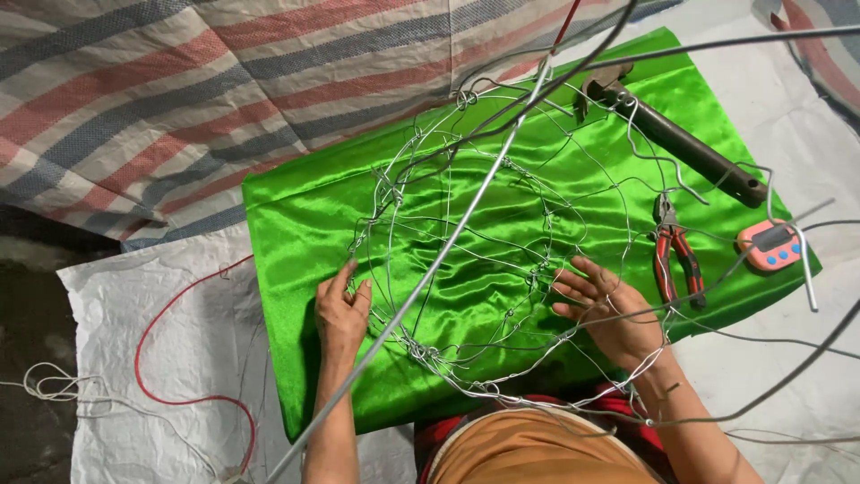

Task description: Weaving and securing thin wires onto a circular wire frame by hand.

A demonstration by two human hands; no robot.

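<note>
Pressing down on both sides, the person seems to be settling a round wire frame (466, 260) onto a sheet of shiny green cloth (296, 215) spread over the white sacking (116, 358) on the floor. The left hand (341, 309) lies flat at the frame's near-left edge, fingers together and loose, gripping nothing that I can make out. The right hand (609, 309) rests inside the wire at the right, fingers spread wide and palm down on the cloth, not closed on anything. To my eye this is the lining-up step: frame centred, cloth smoothed beneath it. A next move would call for keeping the frame steady while the cloth is drawn up around the wires. Red-handled pliers (676, 260) lie just beside the right hand, with a hammer (681, 143) and a small pink timer (770, 246) farther off.
</note>
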